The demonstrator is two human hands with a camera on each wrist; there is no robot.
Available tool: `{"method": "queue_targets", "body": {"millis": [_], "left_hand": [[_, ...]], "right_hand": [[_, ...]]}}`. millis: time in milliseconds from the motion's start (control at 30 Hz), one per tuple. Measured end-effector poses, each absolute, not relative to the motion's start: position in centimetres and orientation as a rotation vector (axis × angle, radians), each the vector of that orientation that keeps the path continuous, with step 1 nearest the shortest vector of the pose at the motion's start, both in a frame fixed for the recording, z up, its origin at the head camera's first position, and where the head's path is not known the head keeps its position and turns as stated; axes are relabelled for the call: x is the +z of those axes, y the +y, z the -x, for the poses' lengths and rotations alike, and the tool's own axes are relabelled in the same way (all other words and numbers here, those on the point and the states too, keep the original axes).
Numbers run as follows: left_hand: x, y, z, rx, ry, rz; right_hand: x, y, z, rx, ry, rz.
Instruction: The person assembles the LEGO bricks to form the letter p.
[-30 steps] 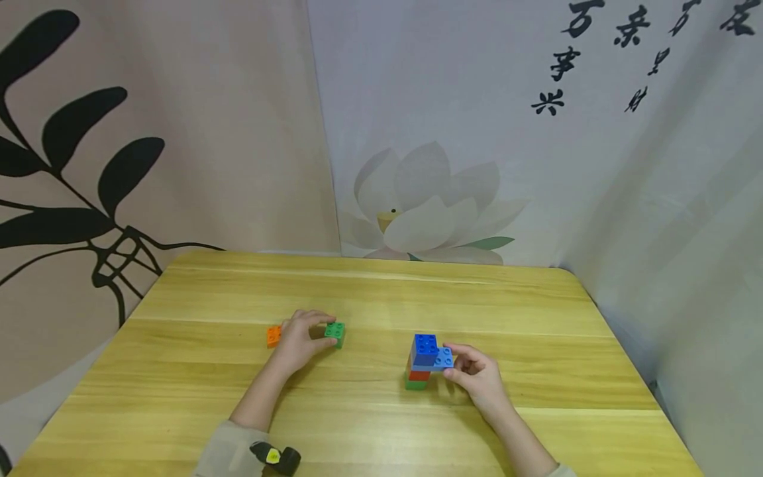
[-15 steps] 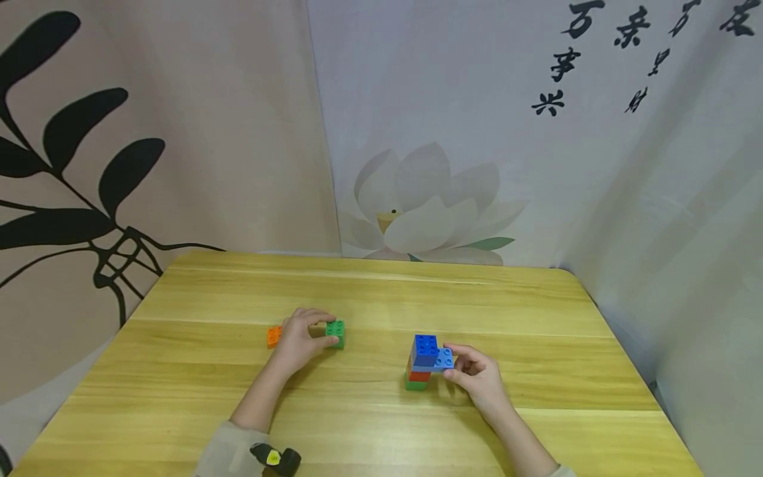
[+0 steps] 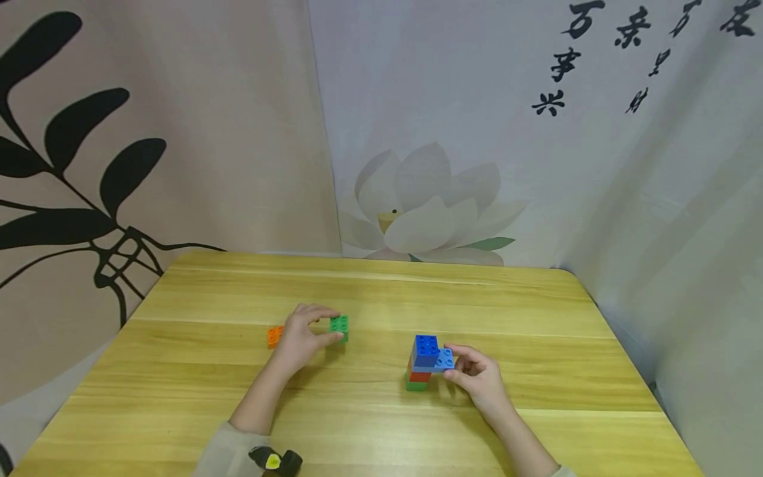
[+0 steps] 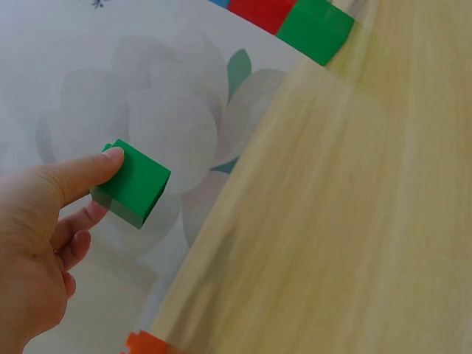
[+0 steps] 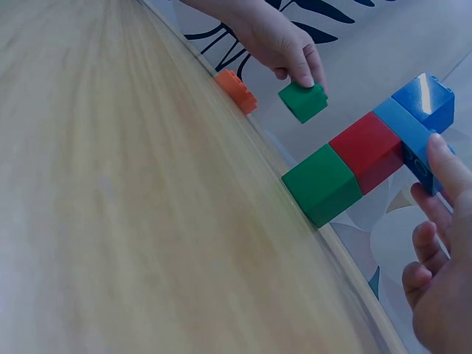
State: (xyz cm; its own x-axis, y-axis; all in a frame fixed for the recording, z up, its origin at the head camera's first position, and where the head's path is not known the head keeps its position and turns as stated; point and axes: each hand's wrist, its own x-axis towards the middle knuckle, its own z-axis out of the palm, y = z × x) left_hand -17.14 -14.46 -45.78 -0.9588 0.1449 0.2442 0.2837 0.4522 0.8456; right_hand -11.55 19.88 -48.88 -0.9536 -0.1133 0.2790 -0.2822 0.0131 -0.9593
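My left hand pinches a green toy brick between thumb and fingers, raised above the table. To the right stands a stack of bricks: a green brick at the bottom, a red brick on it, then a light blue brick jutting out to the right, and a dark blue brick on top. The jutting end of the light blue brick is held between the thumb and fingers of my right hand. Left of my left hand, an orange brick lies on the table, partly hidden by that hand.
The wooden table runs back to a pale curtain printed with leaves, a lotus and dark characters. A black device is strapped at the left sleeve.
My left hand has lifted the green brick off the table and shifted it slightly up and to the right. The right hand and the stack have stayed in place.
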Motion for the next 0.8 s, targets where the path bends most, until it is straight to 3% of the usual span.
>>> {"method": "queue_targets", "body": {"millis": [800], "left_hand": [[-41.8,-11.4,15.2,-1.595,-2.437,0.470]], "right_hand": [[-49.0,19.9,11.6,2.077,-2.170,-0.379]]}}
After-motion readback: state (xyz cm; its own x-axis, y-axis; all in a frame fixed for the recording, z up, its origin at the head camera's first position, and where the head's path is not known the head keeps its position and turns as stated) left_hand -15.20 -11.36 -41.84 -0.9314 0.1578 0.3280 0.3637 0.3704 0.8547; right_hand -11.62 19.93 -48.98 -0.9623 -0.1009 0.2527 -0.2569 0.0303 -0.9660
